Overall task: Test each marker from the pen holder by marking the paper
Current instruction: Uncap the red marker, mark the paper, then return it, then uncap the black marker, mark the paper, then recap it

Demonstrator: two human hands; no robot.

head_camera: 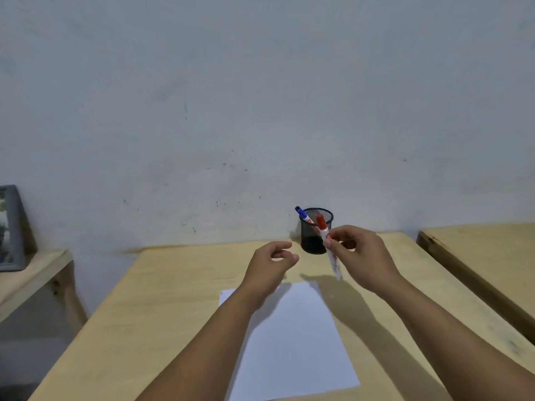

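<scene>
A white sheet of paper [292,337] is seen flat on the wooden desk [162,299], nearest the viewer; a tiny dark mark is just visible at its far-left corner. Both forearms are stretched over the paper. The left hand [270,263] is held above the paper's far edge w/ fingers loosely curled, thumb and forefinger apart, nothing gripped. The right hand [357,253], to the right of and slightly beyond the paper's far edge, is closed on a red marker [327,241]: the barrel is pinched between thumb and fingertips approx. mid-length, red cap up and on, white body slanted down toward the paper; lower end blurred. Beyond the paper, near the desk's back edge, a black mesh pen holder [314,235] is stood upright, partly hidden by the red marker. A blue marker [302,214] is leaned inside it, cap up, tilted left. Behind the holder a pale scuffed wall [260,96] is seen.
</scene>
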